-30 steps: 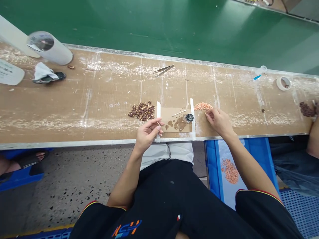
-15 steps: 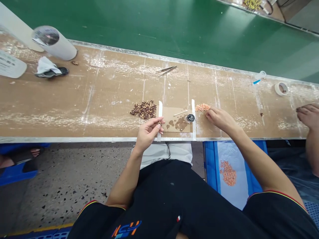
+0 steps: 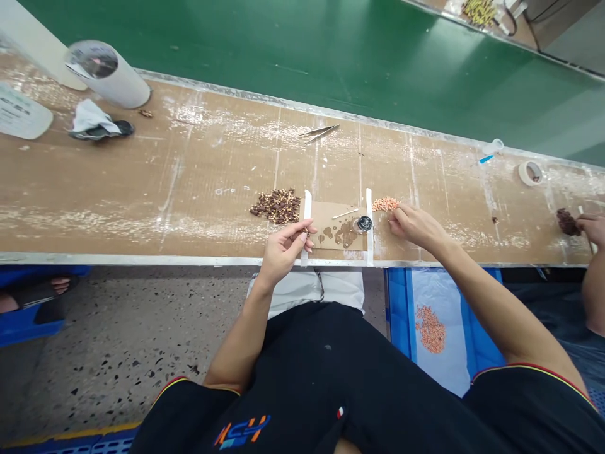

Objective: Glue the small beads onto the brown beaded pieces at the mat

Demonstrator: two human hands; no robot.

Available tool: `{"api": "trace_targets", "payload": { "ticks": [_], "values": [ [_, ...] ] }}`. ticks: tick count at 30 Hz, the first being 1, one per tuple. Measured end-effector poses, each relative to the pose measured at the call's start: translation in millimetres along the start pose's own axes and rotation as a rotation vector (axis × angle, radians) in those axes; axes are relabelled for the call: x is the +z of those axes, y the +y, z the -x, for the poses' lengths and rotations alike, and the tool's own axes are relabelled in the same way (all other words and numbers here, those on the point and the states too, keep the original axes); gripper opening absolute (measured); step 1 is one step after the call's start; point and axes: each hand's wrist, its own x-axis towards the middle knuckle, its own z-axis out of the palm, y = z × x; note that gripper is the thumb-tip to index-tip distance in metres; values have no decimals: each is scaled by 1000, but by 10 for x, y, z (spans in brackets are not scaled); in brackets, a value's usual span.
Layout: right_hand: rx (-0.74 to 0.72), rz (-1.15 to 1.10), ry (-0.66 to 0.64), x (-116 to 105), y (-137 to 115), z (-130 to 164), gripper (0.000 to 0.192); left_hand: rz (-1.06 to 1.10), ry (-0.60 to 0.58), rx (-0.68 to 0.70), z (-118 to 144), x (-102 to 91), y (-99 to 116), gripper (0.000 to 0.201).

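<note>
My left hand (image 3: 286, 251) is closed in a pinch around a small brown-and-gold piece (image 3: 306, 232), over the left edge of a stained cardboard sheet (image 3: 326, 217). Just beyond that hand lies a pile of the same brown-and-gold pieces (image 3: 277, 207). My right hand (image 3: 413, 226) has its fingers pressed together at the near right edge of a small pile of orange pieces (image 3: 385, 203); what they hold, if anything, is hidden. Between my hands, a cotton swab (image 3: 345, 214) and a small round pot with black contents (image 3: 364, 223) sit on the sheet.
Tweezers (image 3: 320, 132) lie farther back on the table (image 3: 212, 170). A white cylinder (image 3: 113, 79) and a crumpled tissue (image 3: 93, 117) stand at left, a tape roll (image 3: 530, 173) at right. Another person's hand (image 3: 593, 228) is at the right edge. A blue crate (image 3: 399, 315) holds orange pieces below.
The view has shifted slightly. My hands keep nearly the same places and poses. At the right edge, the other person's hand now shows beside a dark brown clump and a white stick.
</note>
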Motion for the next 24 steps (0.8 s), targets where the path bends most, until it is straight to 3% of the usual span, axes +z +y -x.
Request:
{"api": "trace_targets", "payload": {
  "ticks": [6,14,18,24],
  "values": [
    [100,-248,-50,-55,-126,-21,21,-18,-12,-34,9,-4,29,35],
    [235,-404,-6,-90,-51,147,6,12,-18,-44,5,0,48,32],
    [185,-337,16,-39,-101,209,9,12,-19,-46,-4,3,46,32],
    [-13,-117,7,-44,-107,157,26,-24,-14,-45,-4,5,53,32]
  ]
}}
